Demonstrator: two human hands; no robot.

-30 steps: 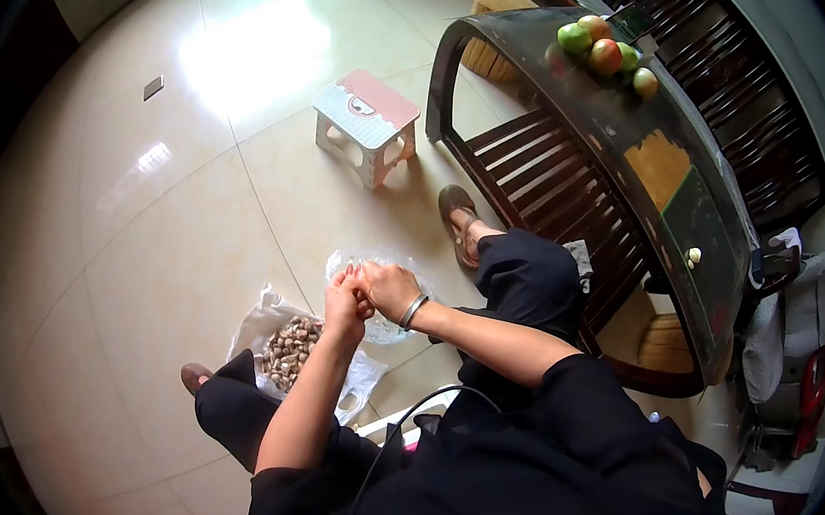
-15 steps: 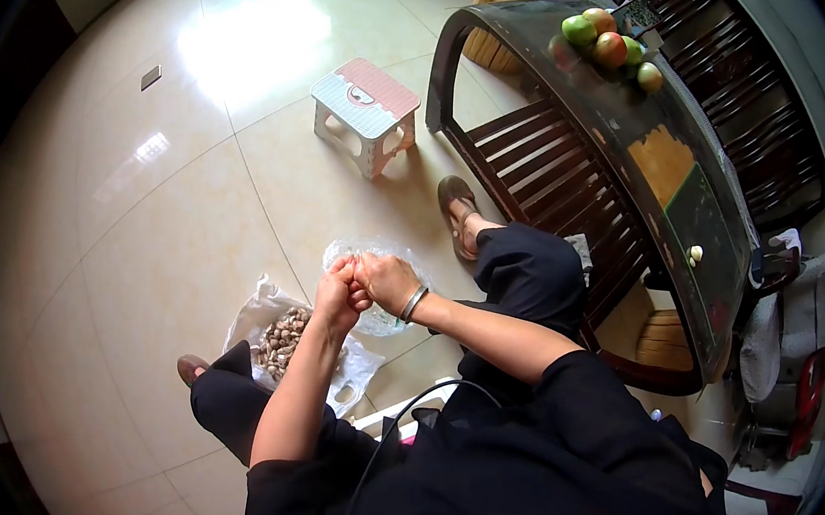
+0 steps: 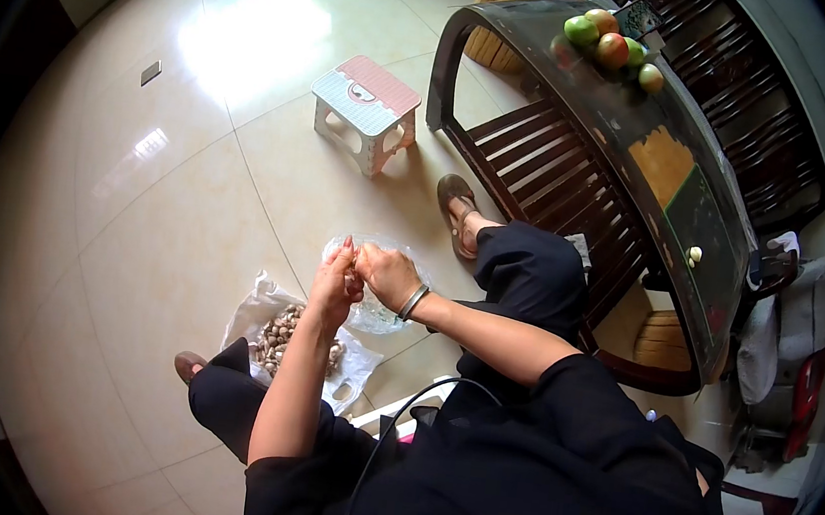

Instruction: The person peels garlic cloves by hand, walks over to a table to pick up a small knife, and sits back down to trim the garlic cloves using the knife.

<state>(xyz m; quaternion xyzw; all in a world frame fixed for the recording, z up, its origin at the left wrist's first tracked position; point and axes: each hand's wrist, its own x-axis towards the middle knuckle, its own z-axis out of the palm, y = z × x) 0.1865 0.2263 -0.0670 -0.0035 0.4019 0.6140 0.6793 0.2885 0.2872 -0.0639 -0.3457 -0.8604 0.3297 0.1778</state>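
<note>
Working close: left hand [image 3: 334, 288] meets right hand [image 3: 390, 277] over the crumpled clear plastic bag [image 3: 378, 320] | fingers curled shut, can't tell on what | small brownish rounded pieces [image 3: 282, 332] left of that bag, in white plastic [image 3: 248, 309] | short, steady finger moves suit

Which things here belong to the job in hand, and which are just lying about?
Likely in the job:
- left hand and right hand, together
- brownish pieces in white bag
- clear plastic beneath the hands

Apparently just about:
- stool
- fruit on table
- small flat rectangle on floor
</note>
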